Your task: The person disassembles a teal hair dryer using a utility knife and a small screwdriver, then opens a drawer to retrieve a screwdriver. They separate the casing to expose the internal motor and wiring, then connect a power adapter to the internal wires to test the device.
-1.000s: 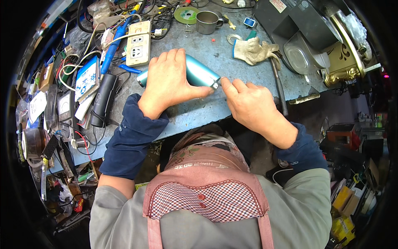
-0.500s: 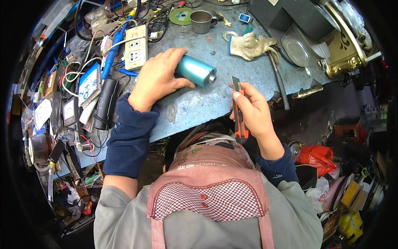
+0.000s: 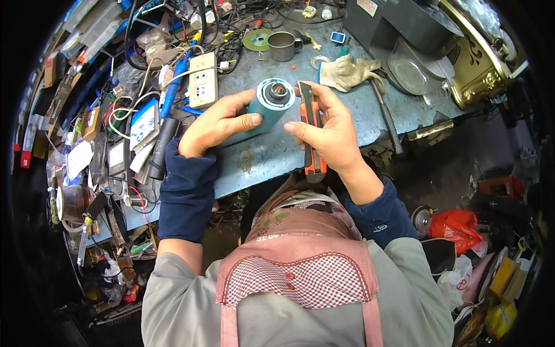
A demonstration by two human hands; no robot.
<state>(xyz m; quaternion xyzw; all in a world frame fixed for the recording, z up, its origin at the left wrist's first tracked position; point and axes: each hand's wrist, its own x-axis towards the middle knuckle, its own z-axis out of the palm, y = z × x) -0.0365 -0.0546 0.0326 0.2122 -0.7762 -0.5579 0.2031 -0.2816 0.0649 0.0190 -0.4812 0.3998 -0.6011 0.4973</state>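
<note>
A teal cylinder is in my left hand, fingers wrapped round its body and thumb across its side, its round end with a metal centre tilted up toward me. My right hand grips a red and black utility knife, held lengthwise just right of the cylinder, blade end pointing away from me. The worktable is under both hands. Behind them lie a white power strip and a knitted glove.
A steel mug and green disc stand at the back. A long metal tool lies at right, near a grey housing and gold panel. Cables, tools and parts crowd the left. Bags lie below at right.
The cylinder has swung from lying sideways to showing its end upward. The knife has come into view in my right hand and moved left, beside the cylinder.
</note>
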